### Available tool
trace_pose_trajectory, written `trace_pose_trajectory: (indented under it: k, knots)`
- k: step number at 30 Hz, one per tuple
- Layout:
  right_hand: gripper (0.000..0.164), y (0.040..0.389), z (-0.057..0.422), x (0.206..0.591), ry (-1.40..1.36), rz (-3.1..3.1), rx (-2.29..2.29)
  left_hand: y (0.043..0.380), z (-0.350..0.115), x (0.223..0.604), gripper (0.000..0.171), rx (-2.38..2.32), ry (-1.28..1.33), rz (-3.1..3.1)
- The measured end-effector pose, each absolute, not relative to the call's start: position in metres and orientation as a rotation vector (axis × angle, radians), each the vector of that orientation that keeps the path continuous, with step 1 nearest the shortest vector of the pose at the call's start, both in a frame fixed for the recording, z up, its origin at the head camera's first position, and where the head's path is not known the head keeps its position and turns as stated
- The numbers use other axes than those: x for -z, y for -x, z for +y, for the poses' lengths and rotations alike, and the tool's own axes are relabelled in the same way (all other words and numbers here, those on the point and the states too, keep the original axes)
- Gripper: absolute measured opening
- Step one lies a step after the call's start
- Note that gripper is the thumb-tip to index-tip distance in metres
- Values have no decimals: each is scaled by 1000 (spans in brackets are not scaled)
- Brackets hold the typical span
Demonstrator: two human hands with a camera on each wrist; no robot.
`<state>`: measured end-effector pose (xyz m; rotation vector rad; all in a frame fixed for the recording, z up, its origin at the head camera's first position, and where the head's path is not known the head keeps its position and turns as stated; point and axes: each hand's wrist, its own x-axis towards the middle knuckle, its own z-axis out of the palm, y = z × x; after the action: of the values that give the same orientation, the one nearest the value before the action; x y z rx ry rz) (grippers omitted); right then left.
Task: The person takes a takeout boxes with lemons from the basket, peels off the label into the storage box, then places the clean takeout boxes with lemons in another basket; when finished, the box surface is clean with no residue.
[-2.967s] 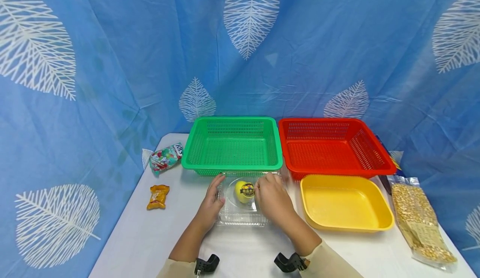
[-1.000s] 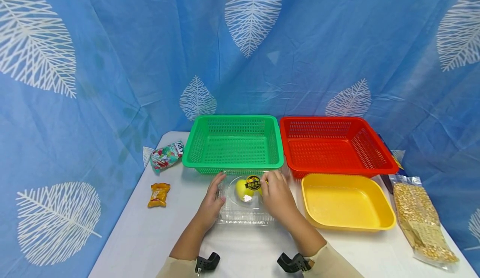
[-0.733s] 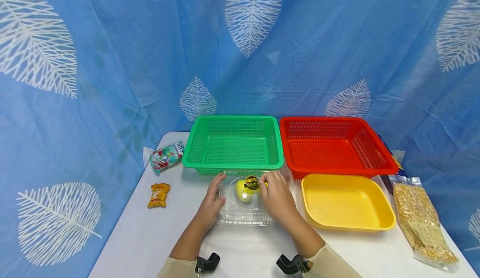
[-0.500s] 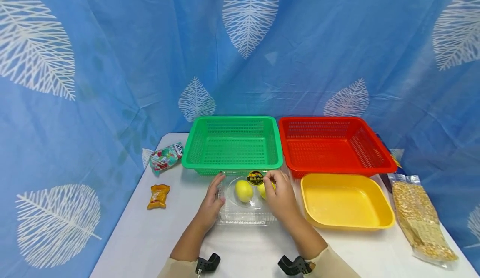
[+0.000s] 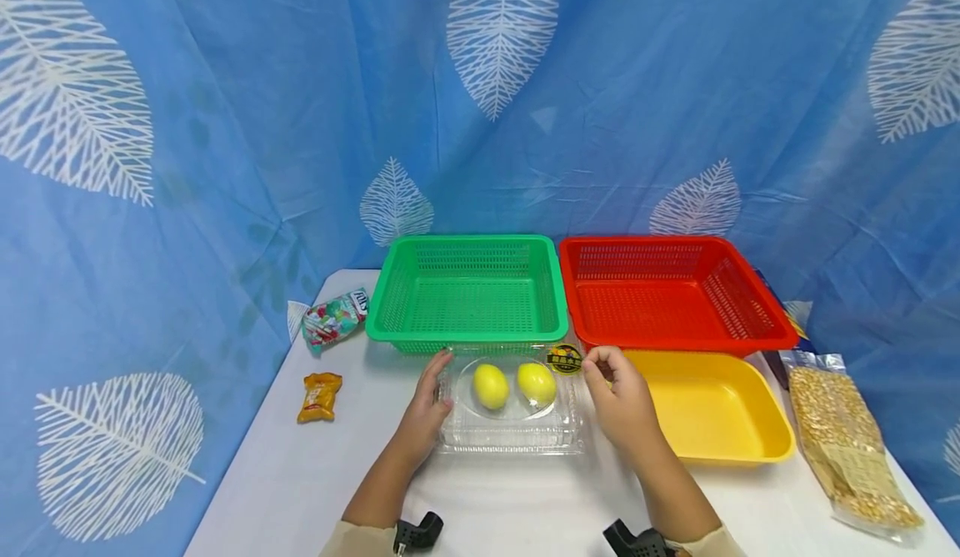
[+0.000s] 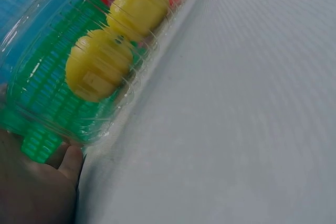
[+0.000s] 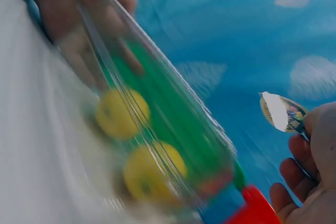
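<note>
A clear plastic clamshell box (image 5: 510,436) with two lemons, the left lemon (image 5: 491,386) and the right lemon (image 5: 537,384), sits on the white table in front of the green basket. My left hand (image 5: 420,411) rests against the box's left end, fingers extended toward the far corner and thumb nearer me. In the left wrist view that thumb (image 6: 72,161) touches the box's corner. My right hand (image 5: 622,403) pinches a black-and-gold sticker (image 5: 564,358) by its edge. In the right wrist view the sticker (image 7: 283,113) hangs free of the box, partly covered by a white patch.
Behind stand a green basket (image 5: 468,336) and a red basket (image 5: 675,344). A yellow tub (image 5: 712,424) is partly behind my right hand. At left lie a teal snack bag (image 5: 333,321) and an orange packet (image 5: 319,397). A bag of kernels (image 5: 847,440) lies at far right.
My right hand has moved right with the sticker, which earlier lay across the lemons on the lid. Both lemons now show uncovered. The left hand has stayed at the box's left end.
</note>
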<state>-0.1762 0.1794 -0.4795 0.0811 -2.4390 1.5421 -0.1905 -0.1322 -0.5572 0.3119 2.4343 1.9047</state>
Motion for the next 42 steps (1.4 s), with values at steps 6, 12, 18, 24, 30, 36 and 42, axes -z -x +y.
trace_pose_trajectory:
  k: [6, 12, 18, 24, 30, 36, 42]
  knots:
    - [19, 168, 230, 482, 42, -2534, -1426, 191, -134, 553, 78, -1896, -299, 2429]
    - [30, 163, 280, 482, 166, -2692, -1278, 191, -133, 551, 79, -1921, -261, 2393]
    - [31, 164, 316, 485, 126, -2881, -1130, 189, -133, 556, 78, -1948, -266, 2376]
    - [21, 174, 329, 492, 47, -3011, -1048, 188, -134, 556, 78, -1919, -252, 2387]
    - [15, 184, 337, 495, -20, -3099, -1003, 188, -133, 555, 78, -1922, -256, 2386]
    - [11, 187, 341, 500, -48, -3143, -972, 188, -132, 556, 78, -1915, -261, 2395]
    - [10, 187, 339, 504, 47, -3218, -962, 188, -132, 555, 78, -1903, -267, 2393]
